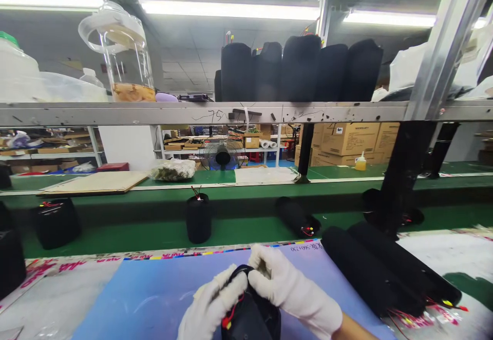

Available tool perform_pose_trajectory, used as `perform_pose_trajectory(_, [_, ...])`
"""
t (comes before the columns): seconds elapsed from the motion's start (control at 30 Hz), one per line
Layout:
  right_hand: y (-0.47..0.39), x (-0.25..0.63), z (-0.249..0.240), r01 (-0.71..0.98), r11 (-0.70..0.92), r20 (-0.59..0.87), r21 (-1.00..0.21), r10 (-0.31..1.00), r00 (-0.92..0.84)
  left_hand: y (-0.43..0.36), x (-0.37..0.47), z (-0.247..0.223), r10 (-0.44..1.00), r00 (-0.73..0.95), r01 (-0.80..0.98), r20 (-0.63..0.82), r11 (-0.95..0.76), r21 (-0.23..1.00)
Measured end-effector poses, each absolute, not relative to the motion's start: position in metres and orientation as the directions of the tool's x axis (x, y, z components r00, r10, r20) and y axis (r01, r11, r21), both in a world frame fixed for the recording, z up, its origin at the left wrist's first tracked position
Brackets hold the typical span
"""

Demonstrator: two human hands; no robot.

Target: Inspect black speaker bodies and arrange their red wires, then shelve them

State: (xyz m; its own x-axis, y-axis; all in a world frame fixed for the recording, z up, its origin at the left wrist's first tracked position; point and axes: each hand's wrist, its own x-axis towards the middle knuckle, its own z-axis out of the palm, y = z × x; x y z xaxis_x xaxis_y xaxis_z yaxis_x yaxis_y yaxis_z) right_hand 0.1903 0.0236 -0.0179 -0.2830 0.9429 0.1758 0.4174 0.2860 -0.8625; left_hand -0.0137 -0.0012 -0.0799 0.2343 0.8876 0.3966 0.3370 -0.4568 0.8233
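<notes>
A black cylinder (248,322) with a red wire and a small red-and-yellow connector is at the bottom middle, over a blue sheet (154,291). My left hand (213,304), in a white glove, is closed around its left side near the upper rim. Across from it, my gloved right hand (295,291) pinches the rim at the upper right with bent fingers. The fingers partly cover the rim, and the cylinder's lower end is cut off by the frame.
Two long black cylinders (373,273) with wires lie to the right. Further black cylinders (198,219) stand or lie on the green belt (234,229). Overhead, a metal shelf (173,113) holds a clear jug (133,62) and several black cylinders. A dark post (404,175) rises at right.
</notes>
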Motion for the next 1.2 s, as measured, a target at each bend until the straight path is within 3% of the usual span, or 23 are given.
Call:
perform_pose_trajectory(0.07, [0.024, 0.191, -0.019, 0.417, 0.294, 0.177, -0.86, 0.939, -0.296, 0.008, -0.022, -0.072, 0.935, 0.261, 0.154, 0.241, -0.286, 0.946])
perform_pose_trajectory(0.17, [0.024, 0.192, -0.021, 0.389, 0.297, 0.175, -0.872, 0.932, -0.319, 0.021, -0.029, -0.059, 0.931, 0.359, 0.036, 0.058, -0.076, 0.996])
perform_pose_trajectory(0.37, [0.027, 0.196, -0.04, 0.296, 0.302, 0.192, -0.906, 0.918, -0.348, 0.034, -0.014, -0.033, 0.808, 0.581, 0.218, 0.099, -0.272, 0.937])
perform_pose_trajectory(0.5, [0.028, 0.201, -0.05, 0.201, 0.434, 0.336, -0.879, 0.859, -0.385, 0.035, -0.005, -0.019, 0.826, 0.563, 0.345, 0.031, -0.269, 0.899])
perform_pose_trajectory(0.63, [0.03, 0.208, -0.038, 0.168, 0.664, 0.493, -0.728, 0.678, -0.546, 0.032, -0.004, -0.011, 0.849, 0.528, 0.425, 0.027, -0.292, 0.857])
perform_pose_trajectory(0.7, [0.031, 0.211, -0.025, 0.239, 0.794, 0.518, -0.559, 0.559, -0.647, 0.031, -0.006, -0.008, 0.848, 0.529, 0.427, 0.033, -0.3, 0.853])
perform_pose_trajectory(0.8, [0.031, 0.212, -0.005, 0.372, 0.899, 0.437, -0.229, 0.437, -0.786, 0.028, -0.011, -0.003, 0.821, 0.57, 0.409, 0.012, -0.296, 0.863])
perform_pose_trajectory(0.9, [0.028, 0.208, 0.014, 0.418, 0.902, 0.311, -0.112, 0.431, -0.847, 0.029, -0.012, -0.001, 0.796, 0.602, 0.412, 0.061, -0.376, 0.83])
perform_pose_trajectory(1.0, [0.024, 0.208, 0.029, 0.488, 0.853, 0.22, -0.186, 0.52, -0.825, 0.03, -0.009, 0.0, 0.783, 0.613, 0.443, 0.102, -0.448, 0.777])
perform_pose_trajectory(1.1, [0.022, 0.216, 0.039, 0.492, 0.72, 0.15, -0.489, 0.625, -0.766, 0.028, -0.007, 0.002, 0.791, 0.608, 0.488, 0.076, -0.447, 0.75])
perform_pose_trajectory(1.2, [0.026, 0.226, 0.039, 0.332, 0.527, 0.242, -0.782, 0.748, -0.618, 0.023, -0.007, 0.004, 0.813, 0.575, 0.522, 0.094, -0.453, 0.722])
